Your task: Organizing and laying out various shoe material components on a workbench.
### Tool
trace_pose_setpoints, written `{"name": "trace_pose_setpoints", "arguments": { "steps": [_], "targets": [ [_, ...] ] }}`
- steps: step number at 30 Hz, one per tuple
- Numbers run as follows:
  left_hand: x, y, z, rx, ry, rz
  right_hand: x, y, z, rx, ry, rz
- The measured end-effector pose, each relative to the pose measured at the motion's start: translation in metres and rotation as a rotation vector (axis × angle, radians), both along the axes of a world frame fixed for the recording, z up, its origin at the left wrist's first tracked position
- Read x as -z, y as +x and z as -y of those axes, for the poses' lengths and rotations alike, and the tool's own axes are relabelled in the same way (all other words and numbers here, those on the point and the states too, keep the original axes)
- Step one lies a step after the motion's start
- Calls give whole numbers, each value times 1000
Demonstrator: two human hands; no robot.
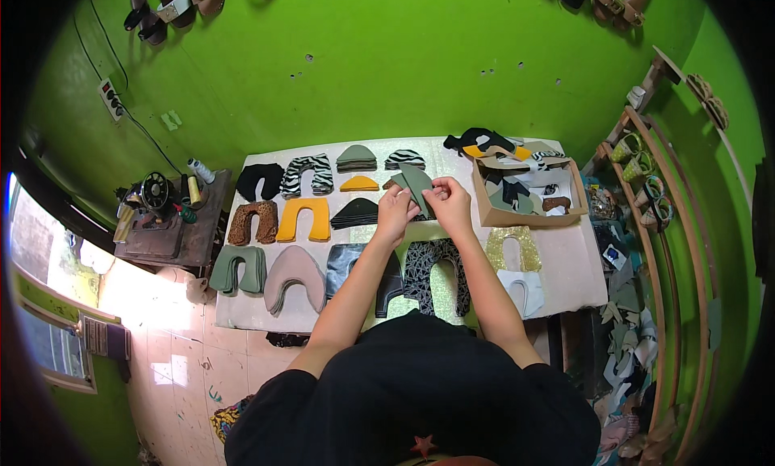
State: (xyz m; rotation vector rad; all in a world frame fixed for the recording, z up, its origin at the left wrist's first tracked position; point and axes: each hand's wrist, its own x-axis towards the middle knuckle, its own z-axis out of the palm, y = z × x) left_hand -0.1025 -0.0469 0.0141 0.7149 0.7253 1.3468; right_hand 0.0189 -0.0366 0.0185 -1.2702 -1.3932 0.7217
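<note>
Over the far middle of the table, both hands hold grey-green cut pieces (416, 185) with a curved edge, tilted up off the surface. My left hand (395, 213) pinches them from the left side, and my right hand (450, 203) grips the right edge. How many pieces they hold I cannot tell. Near the left hand lie a black curved stack (355, 213) and a small yellow stack (358, 183). Behind the hands sit a zebra-striped curved stack (405, 157) and a grey-green stack (356, 157). Below the forearms are black patterned U-shaped pieces (448, 264).
A cardboard box (517, 219) of scraps stands right on the table (565, 264). U-shaped stacks, including yellow (304, 219), leopard (253, 222) and pinkish (295, 276) ones, fill the left. A sewing machine (155, 191) is far left; a wooden rack (658, 248) stands right.
</note>
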Motion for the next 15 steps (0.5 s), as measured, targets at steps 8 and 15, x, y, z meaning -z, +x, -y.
{"name": "trace_pose_setpoints", "arguments": {
  "steps": [8, 15],
  "targets": [
    [19, 0, -4, 25, 45, 10, 2, 3, -3, -27, 53, 39],
    [26, -10, -7, 22, -20, 98, -4, 10, -4, -268, -138, -212]
  ]
}}
